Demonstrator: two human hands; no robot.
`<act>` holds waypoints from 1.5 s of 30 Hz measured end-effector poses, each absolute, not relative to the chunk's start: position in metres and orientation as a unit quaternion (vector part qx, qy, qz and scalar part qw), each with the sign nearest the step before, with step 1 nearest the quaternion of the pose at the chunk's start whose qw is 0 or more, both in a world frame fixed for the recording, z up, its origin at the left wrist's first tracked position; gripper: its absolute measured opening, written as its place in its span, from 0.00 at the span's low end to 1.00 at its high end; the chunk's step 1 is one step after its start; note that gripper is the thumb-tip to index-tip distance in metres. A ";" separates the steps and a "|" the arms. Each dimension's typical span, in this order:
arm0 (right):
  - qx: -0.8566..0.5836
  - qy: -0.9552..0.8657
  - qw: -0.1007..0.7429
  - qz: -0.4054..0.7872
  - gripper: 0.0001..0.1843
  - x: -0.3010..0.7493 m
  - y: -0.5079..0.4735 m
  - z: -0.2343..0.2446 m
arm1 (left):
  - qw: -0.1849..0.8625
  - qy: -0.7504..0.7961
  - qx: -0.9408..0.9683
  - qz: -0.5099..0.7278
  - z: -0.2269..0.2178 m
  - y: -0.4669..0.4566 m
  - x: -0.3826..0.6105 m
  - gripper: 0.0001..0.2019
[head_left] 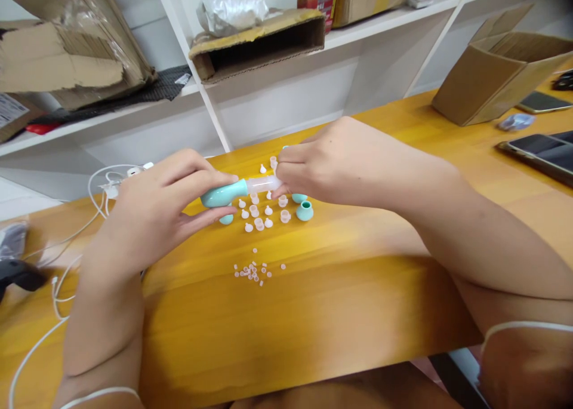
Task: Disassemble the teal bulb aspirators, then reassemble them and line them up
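Between thumb and fingers, my left hand (165, 200) grips a teal squeeze bulb (224, 194). A translucent whitish tube (260, 184) sticks out of the bulb's right end. My right hand (308, 164) is closed on the tube's far end, and its fingers hide that tip. Below the hands stand several small white nozzle pieces (245, 214) and pinkish cup-shaped pieces (285, 217) in rough rows. An open-necked teal bulb (305, 211) stands on the right of them, with other teal bulbs partly hidden by my hands. Nearer to me lies a scatter of tiny pale rings (250, 271).
All this is on a wooden table (313, 313). White cables (62, 242) run along its left side. An open cardboard box (496, 74) stands at the back right, near a phone (541, 152). White shelves (286, 80) with boxes and packaging line the back.
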State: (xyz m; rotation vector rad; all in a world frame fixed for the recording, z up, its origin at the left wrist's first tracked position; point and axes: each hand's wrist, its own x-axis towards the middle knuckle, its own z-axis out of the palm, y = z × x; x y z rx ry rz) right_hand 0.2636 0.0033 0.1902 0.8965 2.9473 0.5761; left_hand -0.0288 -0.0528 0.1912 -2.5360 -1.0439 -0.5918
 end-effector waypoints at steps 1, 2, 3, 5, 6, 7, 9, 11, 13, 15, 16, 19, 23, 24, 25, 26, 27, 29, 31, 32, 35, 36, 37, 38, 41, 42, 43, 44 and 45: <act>0.289 0.940 0.007 0.183 0.24 0.263 0.003 0.190 | 0.176 -0.366 -0.890 -0.208 0.190 -0.053 -0.029 0.13; 0.286 0.941 0.001 0.181 0.24 0.264 0.003 0.190 | 0.182 -0.366 -0.888 -0.209 0.190 -0.053 -0.029 0.13; 0.279 0.944 -0.010 0.178 0.24 0.265 0.004 0.189 | 0.185 -0.366 -0.888 -0.210 0.189 -0.053 -0.029 0.13; 0.259 0.950 -0.044 0.170 0.26 0.267 0.006 0.186 | 0.185 -0.362 -0.888 -0.215 0.189 -0.051 -0.029 0.13; 0.248 0.953 -0.062 0.166 0.27 0.269 0.007 0.185 | 0.185 -0.358 -0.888 -0.221 0.188 -0.050 -0.030 0.13; 0.237 0.955 -0.077 0.162 0.28 0.270 0.008 0.183 | 0.184 -0.350 -0.890 -0.228 0.188 -0.049 -0.030 0.13; 0.226 0.957 -0.097 0.157 0.29 0.273 0.010 0.181 | 0.174 -0.337 -0.893 -0.242 0.188 -0.046 -0.031 0.13; 0.217 0.957 -0.109 0.157 0.30 0.274 0.011 0.180 | 0.155 -0.335 -0.895 -0.252 0.188 -0.045 -0.031 0.13; 0.210 0.958 -0.118 0.156 0.30 0.276 0.013 0.179 | 0.151 -0.344 -0.891 -0.255 0.187 -0.046 -0.030 0.12; 0.205 0.959 -0.124 0.151 0.30 0.277 0.015 0.178 | 0.170 -0.342 -0.889 -0.253 0.186 -0.046 -0.029 0.12; 0.203 0.960 -0.125 0.150 0.30 0.277 0.016 0.178 | 0.182 -0.334 -0.890 -0.250 0.186 -0.047 -0.029 0.13; 0.202 0.960 -0.120 0.156 0.29 0.278 0.018 0.179 | 0.201 -0.322 -0.892 -0.244 0.186 -0.046 -0.029 0.14; 0.216 0.953 -0.102 0.185 0.29 0.277 0.017 0.180 | 0.182 -0.330 -0.892 -0.248 0.185 -0.044 -0.030 0.15; 0.219 0.952 -0.098 0.192 0.29 0.276 0.017 0.180 | 0.171 -0.330 -0.893 -0.253 0.186 -0.044 -0.030 0.15; 0.220 0.950 -0.095 0.198 0.29 0.276 0.017 0.180 | 0.163 -0.327 -0.894 -0.258 0.186 -0.043 -0.031 0.16; 0.221 0.950 -0.093 0.201 0.29 0.275 0.017 0.180 | 0.159 -0.324 -0.896 -0.261 0.186 -0.043 -0.031 0.17; 0.220 0.949 -0.093 0.204 0.29 0.275 0.017 0.179 | 0.159 -0.320 -0.897 -0.261 0.186 -0.042 -0.031 0.17; 0.217 0.949 -0.103 0.203 0.30 0.276 0.018 0.178 | 0.168 -0.311 -0.899 -0.257 0.185 -0.041 -0.032 0.18; 0.213 0.950 -0.118 0.194 0.31 0.277 0.019 0.176 | 0.164 -0.319 -0.898 -0.255 0.185 -0.040 -0.032 0.17; 0.211 0.951 -0.126 0.187 0.31 0.277 0.020 0.176 | 0.156 -0.327 -0.897 -0.255 0.185 -0.040 -0.032 0.16; 0.207 0.954 -0.141 0.167 0.29 0.278 0.021 0.174 | 0.138 -0.342 -0.892 -0.261 0.184 -0.039 -0.031 0.15; 0.206 0.954 -0.144 0.165 0.29 0.278 0.021 0.174 | 0.136 -0.341 -0.892 -0.263 0.184 -0.039 -0.031 0.16; 0.206 0.953 -0.147 0.166 0.28 0.279 0.021 0.173 | 0.135 -0.340 -0.892 -0.265 0.184 -0.039 -0.031 0.16; 0.205 0.952 -0.150 0.169 0.28 0.279 0.021 0.173 | 0.134 -0.340 -0.891 -0.267 0.184 -0.038 -0.031 0.16; 0.205 0.948 -0.152 0.189 0.27 0.280 0.020 0.175 | 0.132 -0.328 -0.894 -0.276 0.183 -0.036 -0.032 0.16; 0.206 0.947 -0.148 0.196 0.27 0.280 0.019 0.175 | 0.131 -0.322 -0.895 -0.279 0.182 -0.035 -0.032 0.17; 0.207 0.946 -0.143 0.205 0.27 0.280 0.019 0.176 | 0.129 -0.319 -0.895 -0.283 0.182 -0.034 -0.032 0.17; 0.208 0.945 -0.138 0.213 0.27 0.280 0.018 0.177 | 0.125 -0.316 -0.896 -0.288 0.182 -0.034 -0.032 0.17; 0.209 0.943 -0.133 0.220 0.27 0.280 0.017 0.178 | 0.120 -0.314 -0.895 -0.293 0.182 -0.034 -0.032 0.18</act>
